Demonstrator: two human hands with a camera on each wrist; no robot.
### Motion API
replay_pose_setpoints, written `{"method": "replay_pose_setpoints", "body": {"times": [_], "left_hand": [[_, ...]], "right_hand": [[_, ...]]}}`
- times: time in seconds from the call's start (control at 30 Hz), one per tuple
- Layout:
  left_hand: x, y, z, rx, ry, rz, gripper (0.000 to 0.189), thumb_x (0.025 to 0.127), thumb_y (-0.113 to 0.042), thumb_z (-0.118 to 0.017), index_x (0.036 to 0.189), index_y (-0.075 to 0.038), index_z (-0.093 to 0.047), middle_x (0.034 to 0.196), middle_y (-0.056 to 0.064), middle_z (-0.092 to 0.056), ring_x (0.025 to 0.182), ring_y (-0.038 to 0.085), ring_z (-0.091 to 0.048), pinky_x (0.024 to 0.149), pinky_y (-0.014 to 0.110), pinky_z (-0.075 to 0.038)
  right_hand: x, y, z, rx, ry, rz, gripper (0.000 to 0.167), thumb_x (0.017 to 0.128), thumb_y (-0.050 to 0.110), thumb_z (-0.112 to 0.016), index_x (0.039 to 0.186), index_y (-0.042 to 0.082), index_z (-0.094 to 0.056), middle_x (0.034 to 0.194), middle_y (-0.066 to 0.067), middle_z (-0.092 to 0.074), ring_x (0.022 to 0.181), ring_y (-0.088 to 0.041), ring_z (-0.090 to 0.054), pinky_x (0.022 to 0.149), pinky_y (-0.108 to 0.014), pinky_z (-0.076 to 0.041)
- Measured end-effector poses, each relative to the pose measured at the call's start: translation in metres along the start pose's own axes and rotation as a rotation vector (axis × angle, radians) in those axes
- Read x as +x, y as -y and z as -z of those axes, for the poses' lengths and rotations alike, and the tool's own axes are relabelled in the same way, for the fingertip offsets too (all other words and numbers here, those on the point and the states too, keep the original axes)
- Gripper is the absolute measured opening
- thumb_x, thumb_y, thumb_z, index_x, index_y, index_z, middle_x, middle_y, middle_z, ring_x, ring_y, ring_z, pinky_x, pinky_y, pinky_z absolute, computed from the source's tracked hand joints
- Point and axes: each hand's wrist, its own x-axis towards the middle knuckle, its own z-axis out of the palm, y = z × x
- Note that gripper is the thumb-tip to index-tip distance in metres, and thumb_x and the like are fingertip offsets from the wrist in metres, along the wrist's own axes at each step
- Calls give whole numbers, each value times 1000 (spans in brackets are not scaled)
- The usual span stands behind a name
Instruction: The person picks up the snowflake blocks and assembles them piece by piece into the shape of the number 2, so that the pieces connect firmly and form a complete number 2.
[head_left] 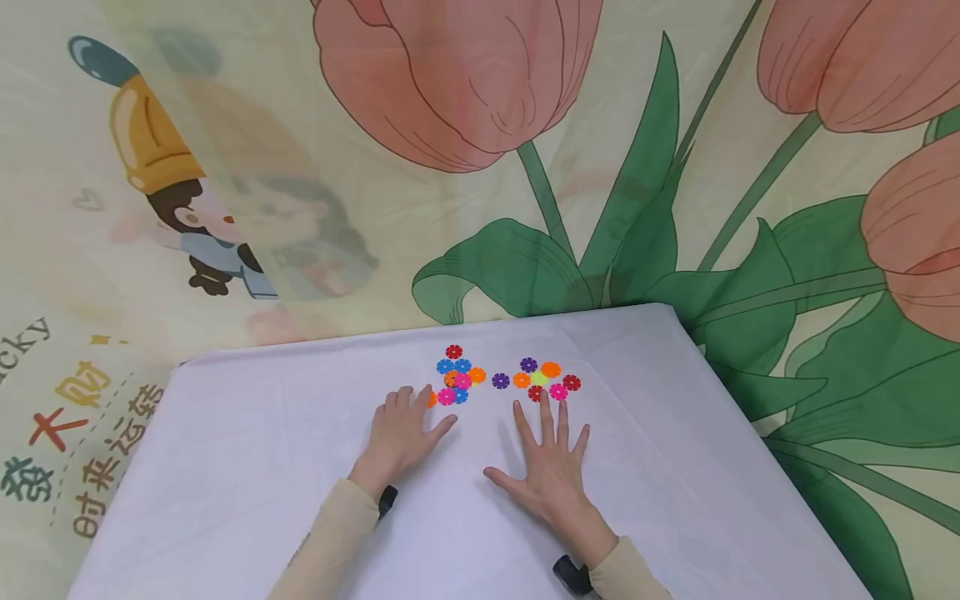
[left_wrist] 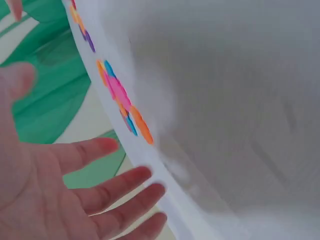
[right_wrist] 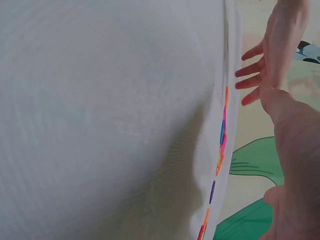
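Note:
Small notched plastic discs lie flat in two groups near the table's far edge in the head view. The left group holds blue discs (head_left: 445,367), pink discs (head_left: 447,397), a red disc (head_left: 453,352) and orange ones. In the right group are orange, red, pink, purple and yellow-green discs (head_left: 539,379). Between them sits a lone purple disc (head_left: 500,381). My left hand (head_left: 401,433) hovers just before the left group, fingers extended, a fingertip partly covering an orange disc (head_left: 432,400). Fingers spread wide, my right hand (head_left: 551,471) is below the right group. Both hands hold nothing.
A white cloth (head_left: 262,458) covers the table, its far edge just behind the discs. Behind it hangs a backdrop printed with tulips (head_left: 457,75), leaves and a cartoon figure (head_left: 176,167). Dark bands (head_left: 572,575) sit at both wrists.

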Motion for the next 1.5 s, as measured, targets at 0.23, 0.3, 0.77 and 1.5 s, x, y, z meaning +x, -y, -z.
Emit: {"method": "replay_pose_setpoints", "body": {"times": [0.23,0.3,0.77,1.5], "left_hand": [[24,2,7,27,39,10,44,89,-29,-74,118,2,-66,103,19,-61,90,31,-57,80,44,-55],[29,2,8,13,49,18,39,88,-26,-76,115,1,-68,99,17,-61,85,28,-57,78,42,-56],[44,12,8,-157,49,116,29,81,-17,-82,101,-1,-66,85,9,-58,80,24,-55,76,40,-54],[14,23,33,-991,137,264,21,91,-9,-70,107,6,-70,81,8,-72,84,30,-70,79,36,-56]], "right_hand": [[0,-1,-1,7,-19,13,100,74,75,-62,154,21,-34,162,-19,-13,145,-47,-10,102,-79,-13],[-1,-2,-2,20,-15,17,99,75,72,-64,154,20,-34,161,-19,-14,146,-47,-10,103,-78,-13],[-2,-1,-6,57,-4,31,93,79,64,-66,153,16,-36,159,-22,-19,144,-47,-14,106,-73,-19],[3,4,-8,98,-22,90,77,85,46,-71,145,5,-47,150,-27,-34,138,-48,-31,104,-67,-31]]}}
